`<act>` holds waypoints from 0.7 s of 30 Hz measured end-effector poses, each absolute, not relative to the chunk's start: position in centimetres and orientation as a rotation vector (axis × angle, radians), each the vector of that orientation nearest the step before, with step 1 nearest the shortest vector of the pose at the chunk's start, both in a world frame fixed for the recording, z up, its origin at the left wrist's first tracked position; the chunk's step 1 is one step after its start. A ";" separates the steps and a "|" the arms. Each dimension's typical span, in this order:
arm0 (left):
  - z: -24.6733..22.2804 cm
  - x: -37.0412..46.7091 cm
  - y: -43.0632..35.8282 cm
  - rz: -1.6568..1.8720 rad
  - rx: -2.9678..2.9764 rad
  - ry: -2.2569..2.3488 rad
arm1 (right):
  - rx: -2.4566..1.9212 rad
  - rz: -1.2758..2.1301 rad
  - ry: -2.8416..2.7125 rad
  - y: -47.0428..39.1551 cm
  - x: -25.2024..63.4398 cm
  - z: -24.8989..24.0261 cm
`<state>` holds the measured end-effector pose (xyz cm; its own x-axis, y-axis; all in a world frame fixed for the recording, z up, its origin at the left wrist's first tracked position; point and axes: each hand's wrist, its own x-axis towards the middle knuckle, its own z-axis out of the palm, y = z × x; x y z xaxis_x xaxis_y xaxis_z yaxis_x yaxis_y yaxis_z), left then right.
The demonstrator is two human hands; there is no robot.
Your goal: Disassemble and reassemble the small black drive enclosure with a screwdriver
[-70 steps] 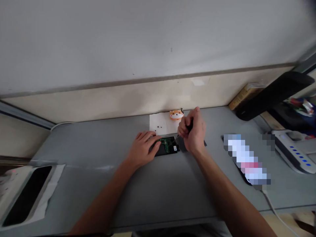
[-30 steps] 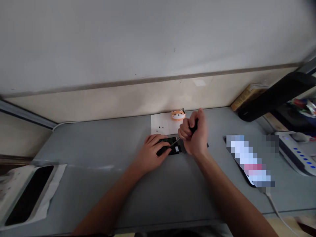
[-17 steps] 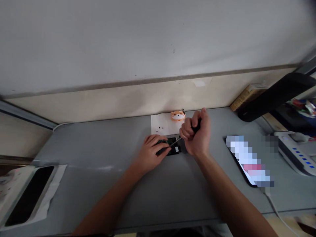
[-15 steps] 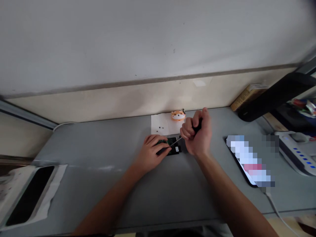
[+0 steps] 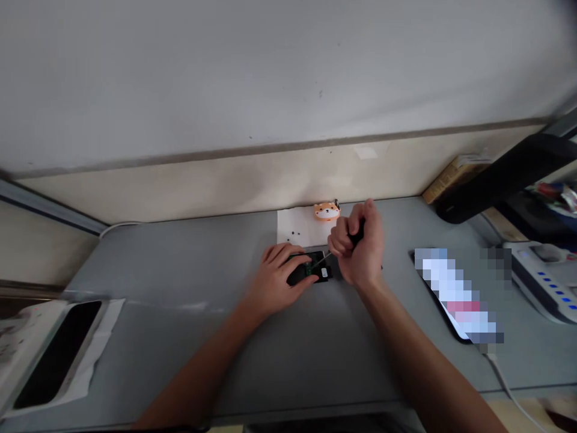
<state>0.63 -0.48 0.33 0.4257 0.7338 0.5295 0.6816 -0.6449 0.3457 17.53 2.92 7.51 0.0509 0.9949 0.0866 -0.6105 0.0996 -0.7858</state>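
A small black device with a green circuit board and a small white label lies on the grey desk, its left part covered by fingers. My left hand curls around its left side, thumb along the near edge and fingers across the top. In a fist, my right hand grips the black handle of a screwdriver. Its thin metal shaft slants down left to the board between my left thumb and fingers. The tip's exact contact is too small to make out.
Behind the device lies white paper with several tiny dark pieces, probably screws, and an orange animal-face case. Right are a lit phone with a cable, a power strip and a black cylinder. A dark phone lies left.
My left thumb and fingers have spread slightly, showing more of the green board. My right hand has tilted a little, with the screwdriver still at the board.
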 end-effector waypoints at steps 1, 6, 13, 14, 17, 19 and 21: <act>0.4 0.6 -0.5 0.966 2.576 1.300 | -0.669 1.353 -0.746 3.0 17.6 7.4; 0.1 0.7 -0.4 0.720 2.571 1.272 | -0.735 1.288 -0.742 3.6 17.5 6.6; -0.1 0.7 -0.3 0.606 2.475 1.301 | -0.772 1.261 -0.744 3.8 17.2 5.9; 0.0 0.8 -0.3 0.600 2.465 1.305 | -0.770 1.254 -0.749 3.8 17.3 5.9; 0.1 0.8 -0.3 0.587 2.443 1.315 | -0.772 1.231 -0.768 3.8 17.4 6.0; 0.1 0.8 -0.3 0.581 2.436 1.327 | -0.776 1.223 -0.783 3.7 17.4 6.1; 0.1 0.8 -0.4 0.581 2.444 1.334 | -0.773 1.222 -0.782 3.7 17.5 6.3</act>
